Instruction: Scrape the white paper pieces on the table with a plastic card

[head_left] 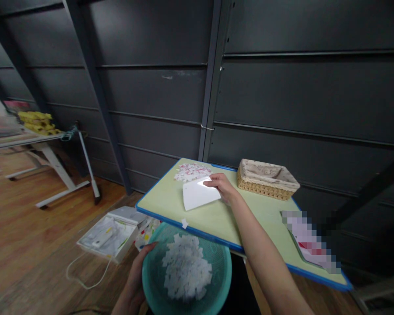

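My right hand (219, 186) pinches a white card (198, 194) by its upper right part, over the table (259, 218). Just behind the card lies a spread of small white and pink paper pieces (190, 171). Below the table's front edge, my left hand (144, 262) grips the left rim of a teal plastic basin (226, 271). Most of the fingers on that side are hidden by the rim. Inside the basin rests a heap of white paper scraps (187, 269). One loose scrap (184, 223) sits at the table's front edge.
A wicker basket (265, 190) with a cloth lining stands at the table's back right. Towards the right edge is a flat pixelated item (310, 245). On the floor to the left, an open white box (101, 238) has a cord. Yellow bundles (39, 122) lie on another table.
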A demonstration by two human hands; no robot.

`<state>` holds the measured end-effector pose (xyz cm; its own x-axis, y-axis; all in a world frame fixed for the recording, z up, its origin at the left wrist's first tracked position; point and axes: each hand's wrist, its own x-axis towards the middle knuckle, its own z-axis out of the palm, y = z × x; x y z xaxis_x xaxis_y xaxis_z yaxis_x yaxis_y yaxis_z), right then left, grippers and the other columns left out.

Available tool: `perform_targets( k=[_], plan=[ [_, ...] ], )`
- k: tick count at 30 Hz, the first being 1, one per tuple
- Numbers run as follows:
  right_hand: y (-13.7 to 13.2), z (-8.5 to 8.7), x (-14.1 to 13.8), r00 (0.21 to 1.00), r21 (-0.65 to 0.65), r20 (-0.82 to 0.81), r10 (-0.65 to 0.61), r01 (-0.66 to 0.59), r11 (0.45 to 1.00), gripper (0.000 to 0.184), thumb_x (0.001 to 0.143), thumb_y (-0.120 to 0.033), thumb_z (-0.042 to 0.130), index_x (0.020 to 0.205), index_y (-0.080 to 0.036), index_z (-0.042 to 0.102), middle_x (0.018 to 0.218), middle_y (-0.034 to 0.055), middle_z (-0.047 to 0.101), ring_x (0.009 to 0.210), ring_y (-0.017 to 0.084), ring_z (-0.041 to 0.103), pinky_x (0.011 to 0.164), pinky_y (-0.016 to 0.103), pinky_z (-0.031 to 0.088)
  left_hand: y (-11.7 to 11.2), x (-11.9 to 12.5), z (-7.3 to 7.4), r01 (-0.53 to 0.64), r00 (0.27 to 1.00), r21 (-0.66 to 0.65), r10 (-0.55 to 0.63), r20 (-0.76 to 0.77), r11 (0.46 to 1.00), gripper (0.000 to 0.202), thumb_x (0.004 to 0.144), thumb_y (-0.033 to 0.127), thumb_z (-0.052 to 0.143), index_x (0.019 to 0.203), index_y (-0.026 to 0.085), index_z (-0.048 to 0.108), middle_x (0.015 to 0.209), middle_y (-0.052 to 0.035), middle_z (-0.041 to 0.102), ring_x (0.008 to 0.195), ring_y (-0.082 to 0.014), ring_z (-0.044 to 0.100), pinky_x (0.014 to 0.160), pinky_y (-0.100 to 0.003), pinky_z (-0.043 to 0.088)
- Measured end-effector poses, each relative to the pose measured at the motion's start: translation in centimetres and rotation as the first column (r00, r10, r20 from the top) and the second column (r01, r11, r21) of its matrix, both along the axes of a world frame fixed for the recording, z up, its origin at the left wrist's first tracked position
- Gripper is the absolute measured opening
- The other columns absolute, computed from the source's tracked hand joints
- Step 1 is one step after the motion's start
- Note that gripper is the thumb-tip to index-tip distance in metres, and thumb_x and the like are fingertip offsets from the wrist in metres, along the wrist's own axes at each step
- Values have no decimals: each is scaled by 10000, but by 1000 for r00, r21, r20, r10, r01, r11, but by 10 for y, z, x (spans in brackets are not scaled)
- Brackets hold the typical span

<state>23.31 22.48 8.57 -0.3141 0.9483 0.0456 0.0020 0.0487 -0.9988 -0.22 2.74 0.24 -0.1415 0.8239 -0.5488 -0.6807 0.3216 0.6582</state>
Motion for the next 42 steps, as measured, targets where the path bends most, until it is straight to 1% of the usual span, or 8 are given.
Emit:
perform_targets(
  k=[7, 10, 14, 22, 28, 34, 38, 42],
  plan=[
    [-2, -9, -13, 961, -16, 92, 259, -258, 966, 315, 488, -345, 796, 546, -148, 557, 489, -46, 501, 433, 69, 409, 436, 207, 234, 0, -2, -3, -6, 1000, 23, 6, 5, 1000, 147, 676, 93, 655, 781, 177, 594, 516, -1, 698, 545, -232, 697, 526, -326, 560],
    [6, -11, -12, 999, 55, -36, 6, -4, 998, 318, 489, -367, 779, 560, -160, 547, 507, -39, 508, 451, 85, 414, 450, 221, 251, 0, -3, -5, 7, 1000, 15, -7, 7, 1000, 133, 693, 124, 654, 804, 173, 601, 516, -10, 700, 620, -266, 718, 576, -361, 573],
    [20, -17, -3, 945, 150, -75, -318, 326, 933, 280, 488, -351, 746, 554, -170, 543, 490, -48, 472, 455, 88, 372, 451, 231, 225, 1, -2, -5, 6, 1000, 1, -6, 17, 1000, 144, 683, 121, 660, 810, 163, 609, 526, -10, 708, 618, -270, 720, 598, -368, 576],
    [26, -27, 2, 939, 226, 104, -327, 298, 927, 269, 537, -336, 701, 494, -188, 480, 456, -70, 371, 450, 76, 312, 445, 227, 178, -1, -1, 5, 7, 1000, -33, -6, 5, 999, 188, 664, 88, 648, 843, 144, 630, 484, 7, 692, 494, -240, 687, 524, -337, 563],
    [5, -11, -5, 991, 31, 133, 10, -15, 999, 287, 498, -336, 748, 506, -163, 519, 451, -60, 435, 419, 71, 366, 422, 218, 198, 0, -2, 3, -14, 1000, -18, 14, 1, 1000, 163, 647, 76, 655, 783, 155, 613, 507, -2, 703, 506, -227, 686, 509, -315, 555],
    [-7, -6, -14, 954, -36, 97, 283, -281, 959, 317, 483, -356, 802, 568, -141, 585, 513, -33, 537, 453, 76, 444, 438, 197, 273, -2, 0, 4, -6, 1000, 2, 6, -30, 1000, 80, 673, 96, 643, 671, 159, 593, 453, -1, 665, 389, -179, 613, 423, -289, 515],
    [4, -9, -14, 994, 58, -93, -59, 64, 996, 375, 515, -451, 787, 670, -154, 618, 600, 5, 607, 519, 120, 507, 476, 225, 348, -2, 2, 8, -9, 1000, -8, 9, -3, 1000, 85, 668, 94, 643, 668, 166, 597, 462, -7, 670, 378, -185, 607, 381, -285, 488],
    [22, -15, -4, 830, 268, -117, -546, 556, 787, 444, 641, -534, 670, 854, -145, 669, 685, 40, 657, 583, 165, 531, 527, 261, 375, -2, 3, 7, -5, 1000, -15, 5, -3, 1000, 91, 667, 103, 648, 692, 175, 598, 475, -8, 676, 463, -223, 664, 417, -300, 514]
  ],
)
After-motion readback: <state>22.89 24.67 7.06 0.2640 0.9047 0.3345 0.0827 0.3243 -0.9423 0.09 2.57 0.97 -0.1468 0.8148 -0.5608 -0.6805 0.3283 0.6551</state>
